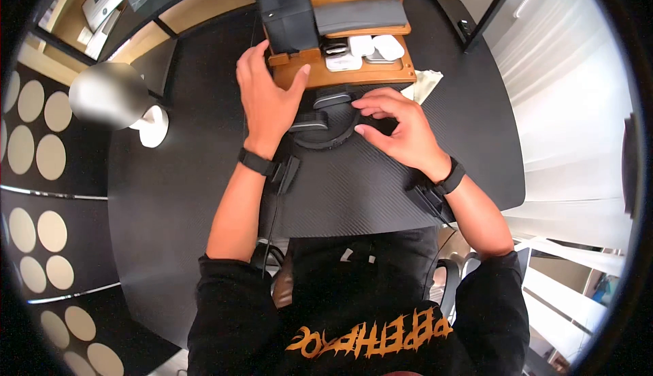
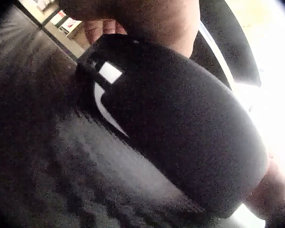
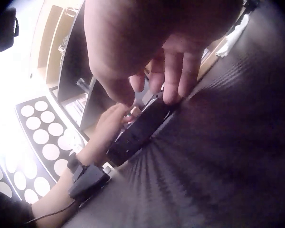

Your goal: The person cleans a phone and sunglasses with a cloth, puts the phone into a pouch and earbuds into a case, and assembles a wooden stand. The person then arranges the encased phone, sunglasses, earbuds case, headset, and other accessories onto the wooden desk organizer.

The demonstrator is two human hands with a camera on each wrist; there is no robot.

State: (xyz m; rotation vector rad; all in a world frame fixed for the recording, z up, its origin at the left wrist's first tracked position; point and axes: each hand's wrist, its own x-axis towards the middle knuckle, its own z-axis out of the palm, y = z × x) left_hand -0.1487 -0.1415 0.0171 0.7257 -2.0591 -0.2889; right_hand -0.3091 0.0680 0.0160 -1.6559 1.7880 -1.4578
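Note:
Black headphones (image 1: 328, 143) lie on the dark desk, the curved band nearer the person and the two padded cups behind it. The left hand (image 1: 267, 100) hovers at their left, thumb and fingers spread wide, holding nothing. At their right side is the right hand (image 1: 401, 125), its fingers bent loosely and the thumb apart. In the right wrist view, fingertips of the right hand (image 3: 175, 71) seem to touch the end of a black object (image 3: 142, 130); contact is hard to confirm. A large dark rounded shape (image 2: 180, 118) covers much of the left wrist view, below part of the left hand (image 2: 152, 21).
Behind the headphones stands a wooden organizer (image 1: 292, 75) with a black case (image 1: 286, 15), a grey case (image 1: 360, 17) and small white cases (image 1: 343, 61). A white lamp (image 1: 155, 127) is at the left. A pale cloth (image 1: 425, 85) lies right of the organizer.

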